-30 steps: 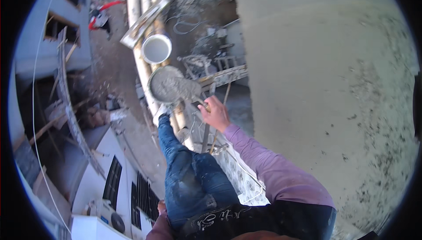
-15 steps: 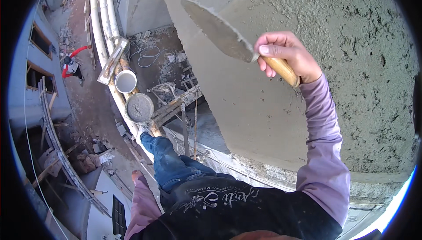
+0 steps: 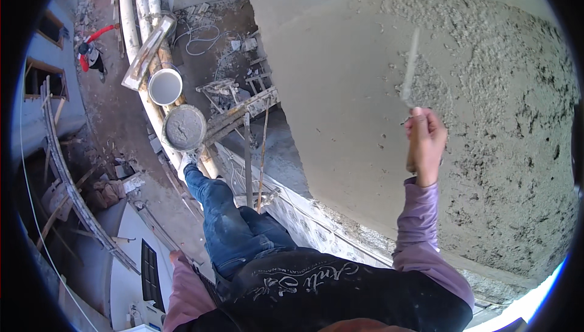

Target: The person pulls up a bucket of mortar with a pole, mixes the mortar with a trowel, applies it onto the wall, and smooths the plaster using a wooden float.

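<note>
Closed around the wooden handle of a trowel, my right hand is raised before the plastered wall. From the head camera, the blade points up and shows nearly edge-on, slightly blurred, beside a rough patch of mortar; whether it touches the wall, I cannot tell. My left hand hangs low on my other side, and I cannot tell whether its fingers are open or curled. Near my foot, a bucket of grey mortar rests on pale poles. Just beyond it stands a white bucket, with a long, mortar-smeared board lying across the poles. Well below, a person in red sleeves is on the ground.
</note>
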`<action>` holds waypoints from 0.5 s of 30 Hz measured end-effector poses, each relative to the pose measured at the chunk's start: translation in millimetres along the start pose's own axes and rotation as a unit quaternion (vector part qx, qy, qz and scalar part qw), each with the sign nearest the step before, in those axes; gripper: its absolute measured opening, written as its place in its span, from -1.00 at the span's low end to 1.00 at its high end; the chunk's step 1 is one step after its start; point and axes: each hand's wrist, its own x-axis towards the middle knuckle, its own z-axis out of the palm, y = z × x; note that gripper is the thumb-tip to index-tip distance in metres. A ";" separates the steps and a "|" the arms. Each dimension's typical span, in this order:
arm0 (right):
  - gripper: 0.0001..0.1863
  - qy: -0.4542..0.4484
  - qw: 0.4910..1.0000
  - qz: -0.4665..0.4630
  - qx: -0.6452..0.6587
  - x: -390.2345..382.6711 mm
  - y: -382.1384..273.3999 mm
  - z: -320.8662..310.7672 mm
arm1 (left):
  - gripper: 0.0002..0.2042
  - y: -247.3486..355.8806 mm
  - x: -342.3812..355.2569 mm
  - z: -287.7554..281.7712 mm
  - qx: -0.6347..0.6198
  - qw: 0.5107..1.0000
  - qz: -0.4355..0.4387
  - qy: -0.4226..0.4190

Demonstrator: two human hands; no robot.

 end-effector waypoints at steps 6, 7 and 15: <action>-0.75 -0.367 0.925 0.098 -0.002 -121.2 180.9 293.9 | -0.60 103.0 91.7 -81.8 -0.351 0.927 0.066 0.112; -0.75 -0.401 0.909 0.113 -0.030 -142.1 208.7 340.4 | -0.62 143.7 111.5 -101.8 -0.292 0.929 0.145 0.178; -0.76 -0.297 0.833 0.401 0.239 -211.6 311.3 656.9 | -0.40 301.6 271.3 -199.3 -0.184 0.924 0.204 0.267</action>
